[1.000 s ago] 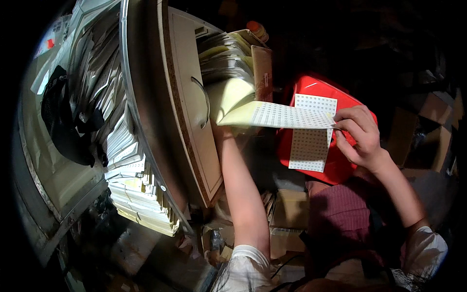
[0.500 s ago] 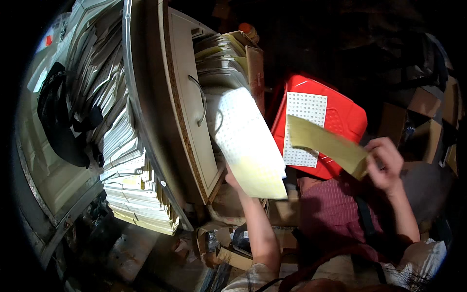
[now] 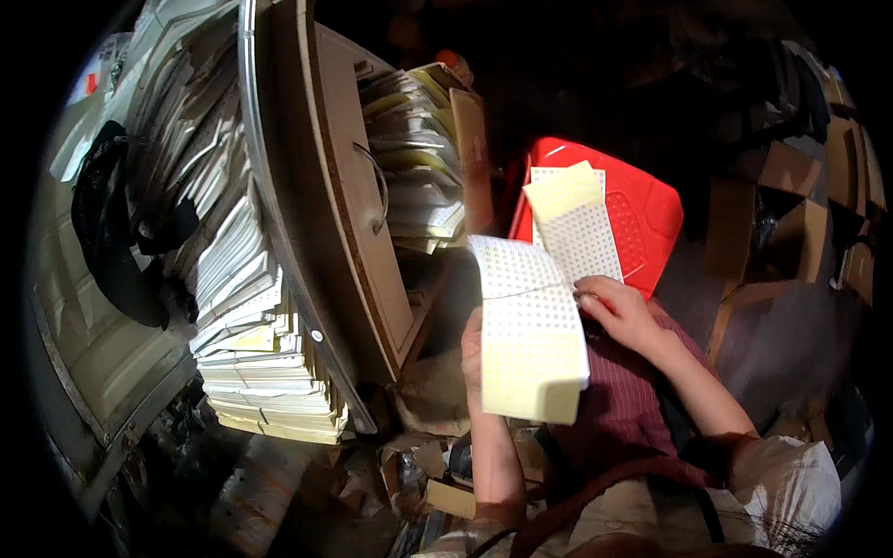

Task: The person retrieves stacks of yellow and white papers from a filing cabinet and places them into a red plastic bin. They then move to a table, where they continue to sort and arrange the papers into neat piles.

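My left hand (image 3: 473, 352) is closed on the left edge of a stack of label sheets (image 3: 526, 325), white with rows of small printed marks and a yellow lower part. A thin dark band (image 3: 530, 291) crosses this stack. At its right end the fingers of my right hand (image 3: 621, 314) are pinched together against the stack's edge. Behind the stack, a yellow strip (image 3: 563, 189) and a printed sheet (image 3: 586, 244) lie on a red plastic surface (image 3: 646, 209) with rounded corners. The fingertips of my left hand are hidden under the stack.
At left, tall piles of paper sheets (image 3: 270, 372) stand beside a cabinet panel (image 3: 358, 214) with a curved handle (image 3: 379, 186). More sheets fill a cardboard box (image 3: 472, 158) behind it. A black bag (image 3: 107, 232) hangs far left. Opened cartons (image 3: 781, 223) stand at right.
The yellow strip has left my right hand and now lies on the red surface. My right hand has moved left to the stack, which my left hand has brought nearer and turned more upright.
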A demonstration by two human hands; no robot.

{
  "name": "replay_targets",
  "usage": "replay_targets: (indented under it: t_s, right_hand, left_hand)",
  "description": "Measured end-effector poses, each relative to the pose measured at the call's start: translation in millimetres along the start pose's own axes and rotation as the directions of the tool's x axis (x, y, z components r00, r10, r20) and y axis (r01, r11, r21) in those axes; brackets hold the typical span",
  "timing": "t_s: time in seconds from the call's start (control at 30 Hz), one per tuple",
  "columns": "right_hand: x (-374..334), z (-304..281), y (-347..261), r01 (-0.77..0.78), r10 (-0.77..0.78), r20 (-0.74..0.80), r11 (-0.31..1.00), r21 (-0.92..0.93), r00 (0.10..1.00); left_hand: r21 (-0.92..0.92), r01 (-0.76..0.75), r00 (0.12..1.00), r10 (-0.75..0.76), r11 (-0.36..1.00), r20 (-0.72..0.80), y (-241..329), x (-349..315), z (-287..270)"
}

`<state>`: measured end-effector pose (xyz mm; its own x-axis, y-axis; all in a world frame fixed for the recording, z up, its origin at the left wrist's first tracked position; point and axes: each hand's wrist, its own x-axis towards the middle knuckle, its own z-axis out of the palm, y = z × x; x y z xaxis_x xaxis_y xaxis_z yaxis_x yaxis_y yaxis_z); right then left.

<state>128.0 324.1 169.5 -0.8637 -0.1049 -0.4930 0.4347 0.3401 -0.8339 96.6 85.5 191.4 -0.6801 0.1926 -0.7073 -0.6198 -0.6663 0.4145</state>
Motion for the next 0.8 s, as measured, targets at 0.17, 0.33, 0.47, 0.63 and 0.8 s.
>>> replay_targets:
  t_s: [0.17, 0.33, 0.47, 0.63, 0.8]
  right_hand:
    - [9.5, 27.3, 11.5, -0.418, 0.404, 0.240, 0.442, 0.794, 0.883]
    - [16.0, 1.3, -28.6, -0.234, 0.290, 0.098, 0.485, 0.842, 0.952]
    - [7.0, -4.2, -19.4, -0.210, 0.231, 0.117, 0.436, 0.875, 0.966]
    - [-6.9, 15.7, -6.0, -0.233, 0.213, 0.140, 0.522, 0.821, 0.967]
    - [-15.6, 14.9, -11.5, -0.312, 0.251, 0.202, 0.557, 0.770, 0.947]
  left_hand:
    - [0.213, 0.012, 0.984, -0.050, 0.977, 0.173, 0.7, -4.2, -6.1]
    - [0.621, 0.054, 0.963, -0.204, 0.782, 0.174, 2.0, -6.0, -9.8]
    - [0.319, 0.236, 0.895, -0.334, 0.918, 0.297, 16.9, -2.9, -13.5]
    - [0.074, 0.314, 0.936, -0.322, 0.946, 0.145, 4.0, 8.8, -31.5]
    - [-0.180, 0.267, 0.959, -0.279, 0.947, -0.044, -12.7, 16.4, -17.9]
